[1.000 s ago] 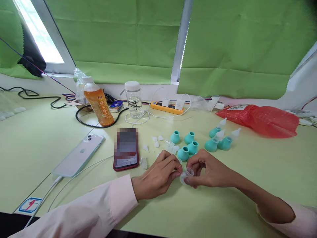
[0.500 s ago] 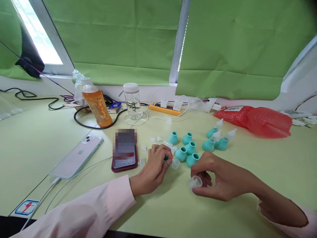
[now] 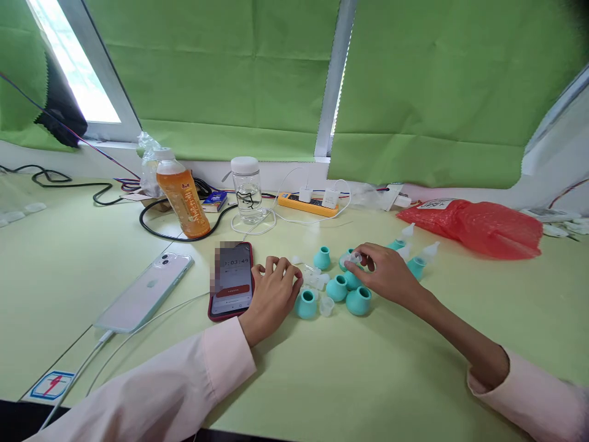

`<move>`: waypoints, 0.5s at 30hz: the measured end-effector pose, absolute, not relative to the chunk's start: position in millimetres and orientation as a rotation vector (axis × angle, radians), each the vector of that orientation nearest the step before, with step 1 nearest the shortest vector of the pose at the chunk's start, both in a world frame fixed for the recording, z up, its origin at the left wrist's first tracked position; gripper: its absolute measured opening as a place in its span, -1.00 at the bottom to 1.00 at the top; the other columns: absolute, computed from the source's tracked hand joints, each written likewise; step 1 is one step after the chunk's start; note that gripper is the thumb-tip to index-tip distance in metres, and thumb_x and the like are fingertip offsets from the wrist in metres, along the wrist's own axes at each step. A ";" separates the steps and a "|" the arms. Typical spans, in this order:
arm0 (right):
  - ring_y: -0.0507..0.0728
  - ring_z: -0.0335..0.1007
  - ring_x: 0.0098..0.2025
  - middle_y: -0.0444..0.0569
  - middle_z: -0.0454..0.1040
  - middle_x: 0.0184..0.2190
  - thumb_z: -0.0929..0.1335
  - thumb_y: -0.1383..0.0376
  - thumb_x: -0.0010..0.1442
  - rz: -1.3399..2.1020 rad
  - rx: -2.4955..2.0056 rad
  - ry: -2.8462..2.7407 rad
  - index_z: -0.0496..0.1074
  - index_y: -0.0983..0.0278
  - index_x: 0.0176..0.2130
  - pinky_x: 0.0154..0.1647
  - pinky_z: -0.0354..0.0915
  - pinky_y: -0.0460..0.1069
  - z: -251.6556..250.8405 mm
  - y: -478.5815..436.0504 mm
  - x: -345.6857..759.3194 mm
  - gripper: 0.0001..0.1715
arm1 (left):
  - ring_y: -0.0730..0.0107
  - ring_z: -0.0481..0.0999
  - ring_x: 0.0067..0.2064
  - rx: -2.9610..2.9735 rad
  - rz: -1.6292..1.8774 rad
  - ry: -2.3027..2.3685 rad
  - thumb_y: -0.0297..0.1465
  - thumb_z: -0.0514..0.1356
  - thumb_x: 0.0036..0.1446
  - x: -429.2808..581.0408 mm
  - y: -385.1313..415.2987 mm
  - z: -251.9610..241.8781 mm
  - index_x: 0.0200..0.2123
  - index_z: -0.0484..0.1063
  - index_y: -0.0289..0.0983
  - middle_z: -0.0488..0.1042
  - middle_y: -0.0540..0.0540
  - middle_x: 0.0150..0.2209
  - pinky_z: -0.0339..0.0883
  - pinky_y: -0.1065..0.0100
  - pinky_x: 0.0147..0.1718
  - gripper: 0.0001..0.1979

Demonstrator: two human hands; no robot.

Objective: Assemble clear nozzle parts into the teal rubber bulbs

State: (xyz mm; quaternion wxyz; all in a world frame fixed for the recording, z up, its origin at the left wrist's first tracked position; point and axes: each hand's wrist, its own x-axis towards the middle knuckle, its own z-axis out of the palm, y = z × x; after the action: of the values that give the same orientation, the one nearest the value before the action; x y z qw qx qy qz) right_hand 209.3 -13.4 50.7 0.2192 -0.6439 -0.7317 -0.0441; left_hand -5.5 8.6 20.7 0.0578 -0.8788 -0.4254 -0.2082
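Several teal rubber bulbs with open necks, such as the front bulb (image 3: 358,302), stand between my hands. My right hand (image 3: 391,273) pinches a small clear plastic cup (image 3: 353,258) over the neck of a back bulb (image 3: 344,264). My left hand (image 3: 273,294) lies beside the phone with its fingers curled over the small clear parts; what they hold is hidden. Just right of it sits another teal bulb (image 3: 306,305), with a loose clear cup (image 3: 326,306) alongside. Clear plastic pieces (image 3: 315,277) lie behind these. Partly behind my right hand are bulbs with translucent nozzles (image 3: 430,251).
A red-cased phone (image 3: 231,307) showing a timer and a pale phone (image 3: 147,291) on a cable lie at left. Behind stand an orange drink bottle (image 3: 184,199), a clear water bottle (image 3: 248,193), an orange power strip (image 3: 308,204) and a red plastic bag (image 3: 497,230).
My right hand has moved away from me with the clear cup, from the front of the table to the back bulbs. My left hand has shifted left, off the near teal bulb.
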 end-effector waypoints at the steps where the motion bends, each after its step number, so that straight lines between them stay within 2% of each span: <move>1: 0.03 0.13 -0.57 -0.13 0.25 -0.61 0.23 0.17 0.04 -0.108 -1.783 -2.025 0.26 0.27 -0.52 -0.54 0.09 -0.07 48.2 -12.7 209.0 -0.76 | 0.18 0.18 -0.16 -2.663 -0.617 -1.286 -0.39 -0.09 0.16 -5.4 8.9 19.7 -0.31 0.26 -0.27 0.32 -0.10 -0.26 0.03 0.17 -0.34 -0.84; 5: 0.02 0.17 -0.57 -0.11 0.30 -0.57 0.25 0.17 0.02 -0.038 -1.738 -2.011 0.35 0.30 -0.36 -0.50 0.16 -0.07 43.8 -10.6 208.9 -0.75 | 0.19 0.18 -0.17 -2.678 -0.593 -1.275 -0.40 -0.07 0.16 -5.2 9.3 17.6 -0.31 0.26 -0.26 0.33 -0.07 -0.27 0.02 0.18 -0.35 -0.85; 9: 0.03 0.21 -0.55 -0.07 0.36 -0.49 0.27 0.17 0.00 -0.193 -1.695 -1.956 0.36 0.30 -0.30 -0.46 0.19 -0.05 59.5 -10.9 222.2 -0.72 | 0.20 0.18 -0.18 -2.702 -0.580 -1.268 -0.39 -0.06 0.16 -5.6 9.6 17.2 -0.33 0.26 -0.25 0.34 -0.06 -0.28 0.01 0.19 -0.35 -0.86; 12: 0.15 0.31 -0.34 0.01 0.40 -0.32 0.30 0.13 -0.04 -0.464 -1.798 -1.898 0.37 0.27 -0.26 -0.38 0.19 0.00 81.9 -15.1 249.3 -0.66 | 0.21 0.19 -0.20 -2.712 -0.584 -1.274 -0.38 -0.04 0.15 -5.9 10.2 16.7 -0.34 0.27 -0.26 0.35 -0.06 -0.30 0.00 0.19 -0.36 -0.87; 14: 0.30 0.23 -0.14 0.08 0.36 -0.16 0.32 0.06 -0.10 -0.619 -1.986 -1.888 0.36 0.25 -0.20 -0.33 0.16 0.06 94.4 -19.2 274.5 -0.53 | 0.22 0.19 -0.20 -2.718 -0.597 -1.273 -0.38 -0.03 0.14 -5.8 10.5 16.5 -0.35 0.27 -0.26 0.36 -0.05 -0.30 -0.01 0.20 -0.37 -0.88; 15: 0.34 0.21 -0.11 0.10 0.34 -0.13 0.29 0.00 -0.09 -0.614 -2.103 -1.891 0.35 0.25 -0.18 -0.36 0.14 0.08 98.5 -21.1 288.0 -0.48 | 0.22 0.19 -0.21 -2.721 -0.604 -1.269 -0.38 -0.02 0.14 -5.7 10.4 16.5 -0.35 0.27 -0.26 0.36 -0.05 -0.31 -0.02 0.20 -0.37 -0.89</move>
State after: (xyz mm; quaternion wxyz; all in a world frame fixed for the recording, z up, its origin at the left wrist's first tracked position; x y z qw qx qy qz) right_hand 288.0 -21.1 98.5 0.1235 -0.7210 -0.6486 -0.2104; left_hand -5.7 10.4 16.5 0.0395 -0.8878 -0.4142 -0.1969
